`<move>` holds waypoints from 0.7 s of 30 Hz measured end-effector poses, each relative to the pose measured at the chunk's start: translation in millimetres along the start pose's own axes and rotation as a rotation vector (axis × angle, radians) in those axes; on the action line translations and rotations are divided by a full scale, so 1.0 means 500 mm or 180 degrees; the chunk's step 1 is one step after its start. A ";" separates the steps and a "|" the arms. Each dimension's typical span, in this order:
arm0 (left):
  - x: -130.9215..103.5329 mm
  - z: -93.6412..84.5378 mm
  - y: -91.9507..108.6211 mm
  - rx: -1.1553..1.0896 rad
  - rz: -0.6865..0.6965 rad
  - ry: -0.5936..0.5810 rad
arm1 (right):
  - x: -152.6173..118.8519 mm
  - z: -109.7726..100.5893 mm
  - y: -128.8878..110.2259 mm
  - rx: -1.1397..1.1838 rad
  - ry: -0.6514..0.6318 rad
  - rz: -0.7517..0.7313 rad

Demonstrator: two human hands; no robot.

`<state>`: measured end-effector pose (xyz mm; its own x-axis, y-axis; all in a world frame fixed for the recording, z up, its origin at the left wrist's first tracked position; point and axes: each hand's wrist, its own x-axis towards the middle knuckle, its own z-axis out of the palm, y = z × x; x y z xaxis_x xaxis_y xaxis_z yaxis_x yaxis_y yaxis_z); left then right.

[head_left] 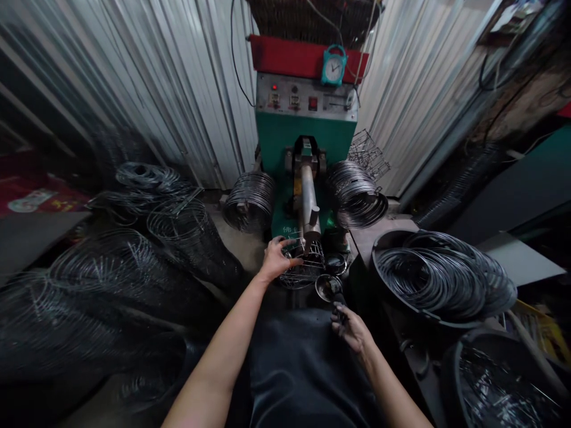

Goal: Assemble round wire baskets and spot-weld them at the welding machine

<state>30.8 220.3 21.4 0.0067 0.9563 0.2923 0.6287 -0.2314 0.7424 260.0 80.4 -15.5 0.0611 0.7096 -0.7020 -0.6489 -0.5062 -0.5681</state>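
Note:
My left hand point(277, 260) grips the left side of a small wire cage point(298, 274), thumb and fingers spread around its wires. The cage sits under the arm point(308, 196) of a green spot-welding machine point(272, 137), and the electrode tip reaches down into it. Lower and to the right, my right hand point(350, 328) has its fingers curled round something dark that I cannot make out. Just beyond those fingers is a small round metal dish point(328, 288) with bits in it. A black apron point(307, 362) covers my lap.
Wire ring bundles hang left point(250, 199) and right point(354, 193) of the machine. A tub point(379, 261) of wire rings stands right, above a bucket point(452, 368) of short metal pieces. Tall wire mesh cylinders point(191, 244) crowd the left. A teal clock point(333, 66) sits atop.

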 end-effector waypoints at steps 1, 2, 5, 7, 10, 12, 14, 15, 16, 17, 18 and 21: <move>0.000 0.001 -0.001 -0.0028 -0.0020 -0.0042 | -0.001 -0.002 -0.002 0.0035 -0.0020 0.0054; 0.001 0.001 -0.001 -0.0053 -0.0036 -0.0084 | -0.001 -0.004 -0.005 0.0066 -0.0044 0.0099; 0.005 0.001 -0.004 -0.0102 -0.0012 -0.0170 | -0.004 -0.012 -0.011 0.0105 -0.0092 0.0027; 0.008 0.001 -0.007 -0.0115 0.0043 -0.0177 | -0.007 -0.020 -0.010 -0.0004 -0.0142 -0.0291; 0.010 0.002 -0.011 -0.0124 0.0101 -0.0172 | -0.012 -0.035 0.000 -0.0597 -0.0174 -0.0952; 0.011 0.003 -0.015 -0.0129 0.0112 -0.0187 | -0.016 -0.050 0.012 -0.1281 -0.0055 -0.1423; 0.012 0.004 -0.017 -0.0133 0.0112 -0.0199 | -0.020 -0.070 0.029 -0.2017 0.0037 -0.1889; 0.013 0.005 -0.018 -0.0137 0.0123 -0.0204 | -0.023 -0.082 0.039 -0.2348 0.0049 -0.2089; 0.014 0.005 -0.017 -0.0142 0.0138 -0.0213 | -0.026 -0.095 0.049 -0.2639 0.0023 -0.2253; 0.015 0.004 -0.015 -0.0148 0.0147 -0.0224 | -0.030 -0.108 0.060 -0.2888 -0.0030 -0.2371; 0.016 0.003 -0.011 -0.0152 0.0142 -0.0237 | -0.033 -0.121 0.069 -0.3091 -0.0080 -0.2459; 0.019 -0.006 0.003 -0.0116 0.0090 -0.0303 | -0.042 -0.159 0.089 -0.3426 -0.0085 -0.2617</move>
<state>29.2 228.3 26.9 0.0989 0.9615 0.2562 0.5985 -0.2632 0.7567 290.3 4.0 -60.1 0.1181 0.9930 0.0020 0.4791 -0.0552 -0.8760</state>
